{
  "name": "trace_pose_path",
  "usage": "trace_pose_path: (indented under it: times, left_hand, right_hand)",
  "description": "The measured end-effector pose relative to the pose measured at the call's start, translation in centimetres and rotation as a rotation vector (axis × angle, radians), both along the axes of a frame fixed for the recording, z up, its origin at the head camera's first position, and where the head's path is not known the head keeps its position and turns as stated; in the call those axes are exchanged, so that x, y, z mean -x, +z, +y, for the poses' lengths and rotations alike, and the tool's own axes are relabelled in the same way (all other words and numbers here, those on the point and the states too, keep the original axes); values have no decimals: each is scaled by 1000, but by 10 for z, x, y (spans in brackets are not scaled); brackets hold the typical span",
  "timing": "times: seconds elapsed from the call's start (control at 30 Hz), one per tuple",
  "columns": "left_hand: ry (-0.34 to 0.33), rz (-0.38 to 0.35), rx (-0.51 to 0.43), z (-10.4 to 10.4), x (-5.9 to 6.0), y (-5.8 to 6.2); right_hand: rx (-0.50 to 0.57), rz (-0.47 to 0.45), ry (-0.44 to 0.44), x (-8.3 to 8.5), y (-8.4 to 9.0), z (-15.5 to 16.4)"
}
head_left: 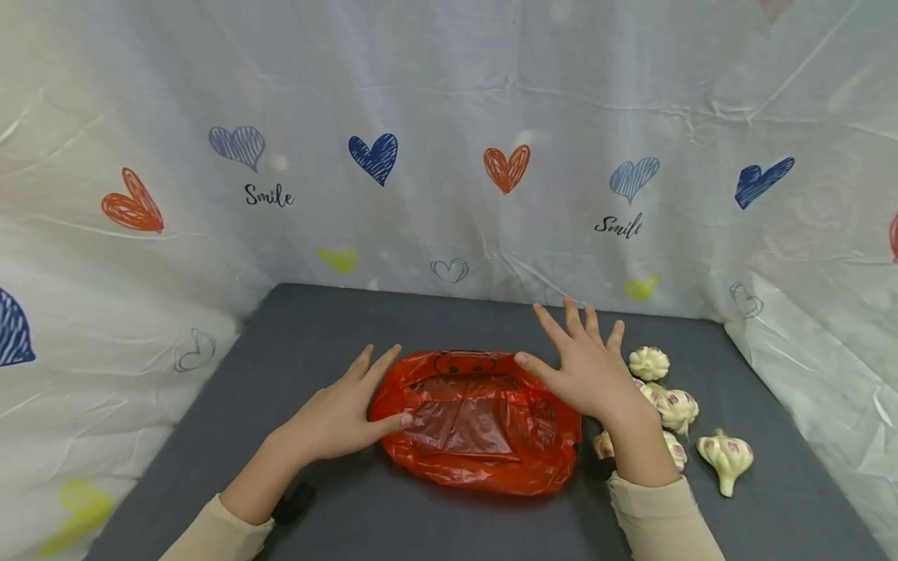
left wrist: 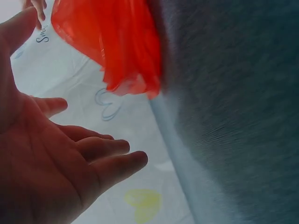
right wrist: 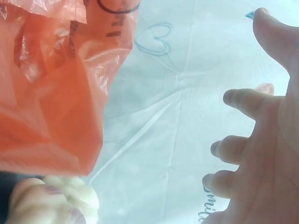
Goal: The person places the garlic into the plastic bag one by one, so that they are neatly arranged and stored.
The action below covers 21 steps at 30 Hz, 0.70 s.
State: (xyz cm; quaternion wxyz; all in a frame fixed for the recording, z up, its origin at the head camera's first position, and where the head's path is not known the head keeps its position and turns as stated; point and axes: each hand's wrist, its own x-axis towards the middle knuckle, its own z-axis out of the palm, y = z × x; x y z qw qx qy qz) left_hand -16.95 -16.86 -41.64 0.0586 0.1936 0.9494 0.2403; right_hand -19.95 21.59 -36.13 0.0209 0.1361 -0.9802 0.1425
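Note:
A red plastic bag [head_left: 459, 425] stands on the dark table with its mouth spread wide toward me. My left hand [head_left: 340, 413] is at the bag's left side, fingers extended; in the left wrist view the palm [left wrist: 51, 163] faces the bag [left wrist: 112, 42] and holds nothing. Above the bag's right edge, my right hand [head_left: 589, 366] has its fingers spread apart and grips nothing. Several garlic bulbs lie to the right of the bag, one garlic bulb [head_left: 726, 460] apart from the others, and some are partly hidden behind the right forearm.
The dark grey table [head_left: 337, 514] has its back edge against a white curtain [head_left: 435, 86] printed with hearts and the word Smile. Curtain also hangs along both sides. A garlic bulb [right wrist: 51, 200] sits close by the bag in the right wrist view.

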Motion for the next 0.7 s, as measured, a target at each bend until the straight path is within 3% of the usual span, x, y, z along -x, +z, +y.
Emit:
trace_pose_path:
  times: [0.17,0.37,0.5,0.7]
  left_hand:
    - [11,-55,-29,-3,-2,-10]
    - [-6,-24,-58,-12,-4,-22]
    - [-29,-3,-86,-15,-5,-26]
    - [-86,-69,-139,-18,-2,-28]
  right_hand:
    - [13,-10,-5,0,2,6]
    - [35,-3,-14,-1,4,9]
    - [39,-5,-23,0,4,12]
    - [55,-2,-37,-1,5,20]
